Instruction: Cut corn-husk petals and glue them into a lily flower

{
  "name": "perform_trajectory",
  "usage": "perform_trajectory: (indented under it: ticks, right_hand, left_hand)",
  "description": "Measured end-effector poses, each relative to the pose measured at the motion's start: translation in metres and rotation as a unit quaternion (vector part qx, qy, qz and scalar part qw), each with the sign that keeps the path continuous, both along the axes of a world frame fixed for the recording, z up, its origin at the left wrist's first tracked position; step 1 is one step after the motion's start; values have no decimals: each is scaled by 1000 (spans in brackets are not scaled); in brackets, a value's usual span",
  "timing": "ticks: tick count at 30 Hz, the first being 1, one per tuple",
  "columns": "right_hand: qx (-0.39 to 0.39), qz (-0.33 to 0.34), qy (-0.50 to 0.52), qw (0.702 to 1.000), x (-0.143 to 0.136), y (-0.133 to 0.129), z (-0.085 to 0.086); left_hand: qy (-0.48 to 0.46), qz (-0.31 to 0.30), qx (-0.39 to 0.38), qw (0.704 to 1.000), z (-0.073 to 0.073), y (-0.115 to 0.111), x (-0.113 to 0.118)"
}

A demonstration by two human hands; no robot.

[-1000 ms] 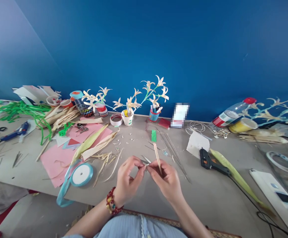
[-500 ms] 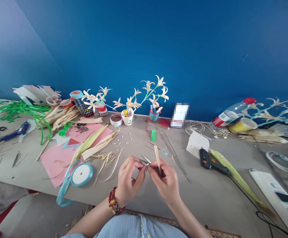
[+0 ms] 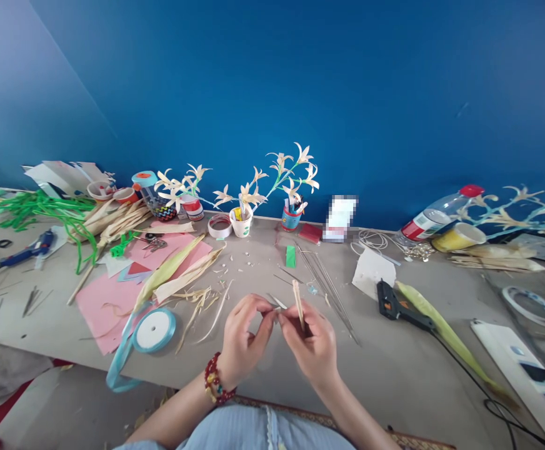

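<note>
My left hand (image 3: 249, 331) and my right hand (image 3: 310, 340) meet over the near middle of the table, thumb and fingers of each pinched together. What lies between the fingertips is tiny and mostly hidden. A pale, narrow corn husk strip (image 3: 297, 296) sticks up out of my right hand, clasped by its fingers. Just beyond the fingertips, a thin pointed metal blade (image 3: 276, 300) shows. Further off, white husk flowers (image 3: 295, 169) on pale green stems stand in a small blue-and-red tin (image 3: 291, 217).
To the left are a blue ribbon spool (image 3: 154, 329), pink paper (image 3: 108, 309) and corn husks (image 3: 169, 269). Metal wires (image 3: 324, 281) lie beyond my right hand. Further right are a black glue gun (image 3: 401, 306), its cord, and a white power strip (image 3: 516, 369).
Both hands keep their pinch almost in place, with only slight finger movement. The husk strip in my right hand has shifted slightly and sits a little lower.
</note>
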State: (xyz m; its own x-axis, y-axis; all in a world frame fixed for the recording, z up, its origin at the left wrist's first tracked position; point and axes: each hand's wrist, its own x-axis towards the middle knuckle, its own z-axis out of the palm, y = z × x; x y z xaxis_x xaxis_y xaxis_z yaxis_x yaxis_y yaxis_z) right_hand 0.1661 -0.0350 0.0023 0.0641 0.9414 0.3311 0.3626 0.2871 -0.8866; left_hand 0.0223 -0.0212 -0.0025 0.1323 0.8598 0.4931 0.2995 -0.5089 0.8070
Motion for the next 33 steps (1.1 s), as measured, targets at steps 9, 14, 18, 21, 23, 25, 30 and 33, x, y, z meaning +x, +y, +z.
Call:
perform_trajectory:
  ticks: [9,14,18,21,23,25,30,33]
  right_hand:
    - [40,17,-12,999,3,5,1]
    - [90,-1,-34,995,2,5,-7]
    - [72,-18,-3,997,3,5,-5]
    - [5,15,96,995,4,6,-5]
    - [-46,66,202,976,3,6,-6]
    - [-100,121,299,941,3,6,-9]
    - [-119,136,348,920,7,6,-14]
    - [-104,145,313,933,11,8,-16]
  left_hand:
    - [18,-22,23,999,2,2,-3]
    - [-13,-20,13,1000,0,0,-4]
    - [-99,-18,-63,993,1,-1,-4]
    - [-243,-109,-257,929,-2,3,-4]
    - [-331,-212,-402,827,-6,6,-4]
    - [-378,-302,-504,716,-10,8,-4]
    - [-441,-377,-572,580,-12,7,-6]
    - [-461,-383,-575,557,-7,5,-6]
